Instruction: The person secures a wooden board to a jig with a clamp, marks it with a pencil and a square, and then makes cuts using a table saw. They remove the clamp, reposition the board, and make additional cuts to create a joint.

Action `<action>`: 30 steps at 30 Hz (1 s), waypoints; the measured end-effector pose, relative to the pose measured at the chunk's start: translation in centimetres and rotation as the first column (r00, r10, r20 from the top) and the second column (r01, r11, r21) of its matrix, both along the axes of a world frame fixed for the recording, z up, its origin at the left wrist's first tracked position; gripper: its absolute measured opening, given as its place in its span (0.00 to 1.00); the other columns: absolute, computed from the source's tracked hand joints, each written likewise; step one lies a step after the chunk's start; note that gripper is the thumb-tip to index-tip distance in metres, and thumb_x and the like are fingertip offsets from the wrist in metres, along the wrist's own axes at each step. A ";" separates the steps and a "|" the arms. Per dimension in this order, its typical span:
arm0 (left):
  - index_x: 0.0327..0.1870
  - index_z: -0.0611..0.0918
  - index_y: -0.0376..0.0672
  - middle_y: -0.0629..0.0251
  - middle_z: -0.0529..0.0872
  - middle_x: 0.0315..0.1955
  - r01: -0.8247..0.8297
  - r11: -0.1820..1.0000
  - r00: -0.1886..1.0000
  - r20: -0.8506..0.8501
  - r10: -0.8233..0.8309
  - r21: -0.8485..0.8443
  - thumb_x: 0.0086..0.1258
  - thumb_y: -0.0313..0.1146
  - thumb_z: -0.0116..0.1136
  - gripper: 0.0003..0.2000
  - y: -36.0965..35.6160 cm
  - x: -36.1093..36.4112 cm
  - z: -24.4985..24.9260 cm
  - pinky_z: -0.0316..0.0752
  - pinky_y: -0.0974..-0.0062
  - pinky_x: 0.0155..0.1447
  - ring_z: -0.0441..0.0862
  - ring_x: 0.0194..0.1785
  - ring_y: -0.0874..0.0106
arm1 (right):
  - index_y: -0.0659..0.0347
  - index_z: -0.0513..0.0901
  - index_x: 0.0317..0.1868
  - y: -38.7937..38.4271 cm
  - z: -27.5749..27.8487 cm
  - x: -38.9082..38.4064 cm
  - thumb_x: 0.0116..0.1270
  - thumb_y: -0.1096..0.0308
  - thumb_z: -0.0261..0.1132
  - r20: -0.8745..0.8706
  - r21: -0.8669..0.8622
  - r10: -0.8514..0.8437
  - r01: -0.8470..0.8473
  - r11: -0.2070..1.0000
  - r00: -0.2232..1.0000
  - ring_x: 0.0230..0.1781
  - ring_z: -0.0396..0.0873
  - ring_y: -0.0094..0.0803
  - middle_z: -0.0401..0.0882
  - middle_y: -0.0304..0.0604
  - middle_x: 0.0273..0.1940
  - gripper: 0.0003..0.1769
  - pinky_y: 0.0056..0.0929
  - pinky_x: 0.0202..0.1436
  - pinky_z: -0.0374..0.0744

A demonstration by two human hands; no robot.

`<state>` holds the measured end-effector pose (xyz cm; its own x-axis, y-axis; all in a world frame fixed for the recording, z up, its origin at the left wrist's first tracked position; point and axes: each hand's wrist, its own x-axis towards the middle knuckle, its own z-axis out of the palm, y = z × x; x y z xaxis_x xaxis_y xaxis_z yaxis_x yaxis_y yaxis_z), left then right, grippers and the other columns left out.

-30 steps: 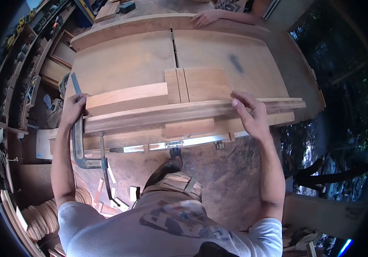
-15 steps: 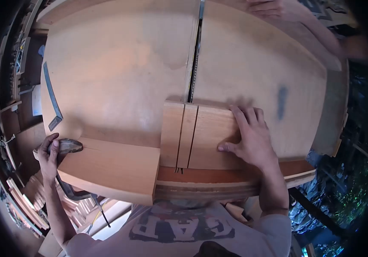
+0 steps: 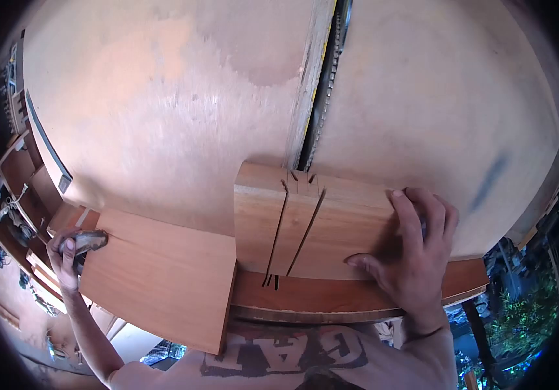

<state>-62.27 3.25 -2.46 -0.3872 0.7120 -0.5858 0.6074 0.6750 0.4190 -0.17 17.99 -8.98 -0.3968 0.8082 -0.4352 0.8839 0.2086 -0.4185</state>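
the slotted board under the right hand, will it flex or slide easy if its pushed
Probably stiff: the board is a thick solid slab lying flat under the right hand, though its two saw cuts may weaken the narrow middle strip. It likely slides easily on the smooth table, with no tendency to roll or tip.

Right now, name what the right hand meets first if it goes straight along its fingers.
The right hand probably meets bare table top beyond the board; the saw blade stands further left.
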 end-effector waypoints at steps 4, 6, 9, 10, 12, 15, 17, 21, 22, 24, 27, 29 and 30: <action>0.53 0.88 0.33 0.59 0.88 0.45 0.014 1.000 1.000 -0.010 -0.014 -0.024 0.75 0.57 0.65 0.29 0.6 0.3 -0.1 0.77 0.70 0.58 0.84 0.50 0.70 | 0.57 0.78 0.69 -0.2 -0.1 0.0 0.41 0.39 0.83 -0.012 0.025 -0.007 0.007 1.000 1.000 0.61 0.70 0.54 0.75 0.51 0.62 0.54 0.55 0.63 0.73; 0.54 0.87 0.33 0.59 0.89 0.47 0.024 0.999 1.000 -0.004 -0.024 -0.040 0.75 0.58 0.65 0.30 0.9 0.6 0.1 0.77 0.70 0.58 0.84 0.51 0.69 | 0.57 0.79 0.69 -0.1 -0.1 0.0 0.41 0.40 0.83 -0.019 0.019 -0.015 0.016 1.000 1.000 0.60 0.70 0.53 0.75 0.51 0.62 0.54 0.54 0.62 0.73; 0.56 0.87 0.32 0.57 0.89 0.50 -0.006 1.000 1.000 -0.005 0.006 -0.025 0.75 0.58 0.65 0.31 0.9 0.6 0.1 0.78 0.69 0.61 0.85 0.52 0.69 | 0.57 0.79 0.68 0.0 -0.1 0.0 0.40 0.40 0.83 -0.028 -0.002 -0.039 0.039 0.999 0.999 0.59 0.70 0.52 0.75 0.51 0.61 0.54 0.53 0.61 0.74; 0.57 0.86 0.32 0.56 0.89 0.50 -0.026 0.999 1.000 0.015 0.026 -0.040 0.75 0.58 0.65 0.31 0.8 0.2 0.1 0.78 0.68 0.62 0.85 0.53 0.68 | 0.58 0.80 0.68 0.1 -0.1 0.1 0.39 0.40 0.83 -0.026 -0.004 -0.042 0.042 0.999 0.999 0.59 0.69 0.52 0.75 0.51 0.61 0.54 0.53 0.61 0.74; 0.61 0.84 0.32 0.55 0.89 0.52 -0.002 0.996 0.997 0.071 0.009 -0.091 0.75 0.58 0.65 0.32 1.7 1.5 0.2 0.78 0.66 0.65 0.85 0.56 0.67 | 0.57 0.80 0.67 0.1 -0.1 0.3 0.39 0.40 0.83 -0.021 -0.007 -0.039 0.039 0.999 0.999 0.60 0.69 0.52 0.74 0.50 0.60 0.54 0.52 0.60 0.74; 0.66 0.81 0.31 0.52 0.89 0.55 0.147 0.988 0.989 -0.030 -0.148 -0.053 0.75 0.58 0.66 0.35 7.3 5.6 1.1 0.77 0.64 0.68 0.85 0.61 0.63 | 0.54 0.80 0.67 -0.3 -0.2 0.3 0.36 0.46 0.85 -0.028 -0.024 -0.069 0.069 0.997 0.997 0.60 0.69 0.52 0.74 0.49 0.61 0.53 0.53 0.60 0.75; 0.68 0.79 0.30 0.50 0.88 0.57 0.202 0.974 0.971 -0.154 -0.185 0.104 0.72 0.57 0.69 0.37 10.9 8.9 1.0 0.78 0.63 0.68 0.86 0.62 0.60 | 0.48 0.79 0.68 -0.2 -0.1 0.1 0.30 0.58 0.89 -0.042 -0.051 -0.109 0.107 0.993 0.993 0.59 0.70 0.53 0.73 0.49 0.62 0.56 0.54 0.60 0.75; 0.71 0.76 0.30 0.48 0.90 0.54 0.612 0.780 0.728 0.292 -0.621 0.132 0.65 0.42 0.78 0.37 17.3 19.8 -1.8 0.83 0.62 0.65 0.91 0.55 0.58 | 0.49 0.80 0.68 0.0 0.0 0.2 0.30 0.58 0.89 -0.044 -0.043 -0.098 0.096 0.994 0.994 0.59 0.69 0.52 0.73 0.48 0.62 0.55 0.53 0.60 0.75; 0.72 0.74 0.31 0.49 0.92 0.48 0.681 0.700 0.627 0.323 -0.709 0.217 0.63 0.37 0.80 0.38 17.6 22.5 -3.8 0.87 0.63 0.59 0.93 0.50 0.58 | 0.49 0.80 0.67 0.0 0.0 0.2 0.30 0.58 0.89 -0.047 -0.046 -0.105 0.102 0.994 0.993 0.59 0.69 0.52 0.73 0.48 0.62 0.55 0.52 0.60 0.75; 0.73 0.72 0.32 0.50 0.91 0.42 0.725 0.666 0.568 0.395 -0.723 0.176 0.64 0.35 0.79 0.38 17.9 26.1 -6.2 0.88 0.62 0.54 0.93 0.46 0.58 | 0.50 0.80 0.67 0.0 0.1 0.4 0.31 0.58 0.89 -0.054 -0.059 -0.105 0.102 0.993 0.993 0.58 0.69 0.52 0.73 0.48 0.62 0.54 0.52 0.60 0.75; 0.73 0.71 0.35 0.52 0.90 0.38 0.747 0.642 0.529 0.432 -0.730 0.171 0.64 0.36 0.79 0.38 18.2 28.9 -8.1 0.88 0.63 0.48 0.92 0.42 0.58 | 0.52 0.81 0.66 0.2 -0.1 0.9 0.34 0.53 0.87 -0.061 -0.069 -0.095 0.091 0.993 0.994 0.58 0.69 0.51 0.73 0.48 0.61 0.53 0.50 0.60 0.75; 0.73 0.72 0.35 0.50 0.91 0.43 0.715 0.674 0.547 0.450 -0.705 0.187 0.59 0.36 0.83 0.41 17.6 28.8 -8.9 0.89 0.63 0.50 0.93 0.45 0.58 | 0.57 0.80 0.67 0.1 -0.2 1.2 0.39 0.42 0.84 -0.056 -0.089 -0.096 0.091 0.992 0.994 0.58 0.68 0.49 0.73 0.49 0.60 0.53 0.47 0.58 0.74; 0.73 0.73 0.35 0.50 0.91 0.46 0.695 0.691 0.559 0.457 -0.692 0.196 0.57 0.36 0.85 0.43 17.4 28.8 -9.2 0.89 0.64 0.51 0.93 0.47 0.58 | 0.57 0.80 0.67 0.1 -0.3 1.3 0.39 0.42 0.84 -0.060 -0.081 -0.091 0.086 0.993 0.994 0.58 0.68 0.48 0.74 0.49 0.60 0.53 0.47 0.58 0.74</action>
<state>-33.52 20.62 -11.69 0.5437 0.6380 -0.5453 0.6193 0.1336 0.7737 1.16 18.12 -9.23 -0.3543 0.8058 -0.4745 0.8686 0.0955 -0.4863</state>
